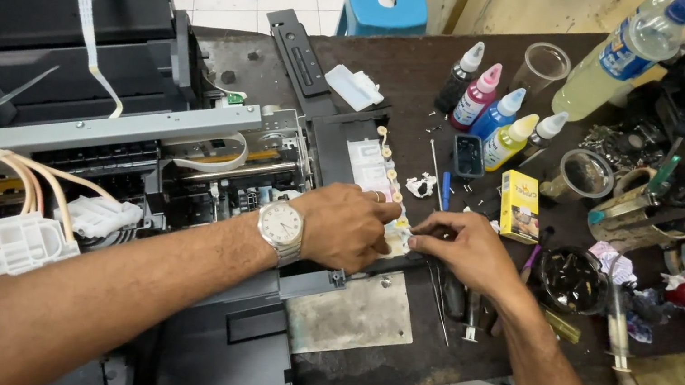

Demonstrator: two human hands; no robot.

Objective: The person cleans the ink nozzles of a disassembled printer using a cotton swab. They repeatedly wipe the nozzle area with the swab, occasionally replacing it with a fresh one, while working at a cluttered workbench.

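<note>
The white ink cartridge block, a long flat plastic strip with a row of little round coloured ports down its right edge, lies on the dark worktable just right of the opened printer. The left hand, with a shiny metal wristwatch on that wrist, lies curled over the near end of the block and presses on it, though I can't tell if the fingers really clamp it. The right hand pinches something thin and dark at the block's near right corner, too small to make out. Near the right wrist lie a clear syringe and a thin metal rod. To the left, the printer is all bare grey metal rail, black plastic and a bundle of soft cream tubes running to white connectors. Farther out on the table stand five squeezy ink bottles with cone tips: black, magenta, blue, yellow and another dark one. A small yellow cardboard box sits right of the block, a grimy round black tub near that, and a tall clear bottle of pale yellowish liquid sits at the far right.
</note>
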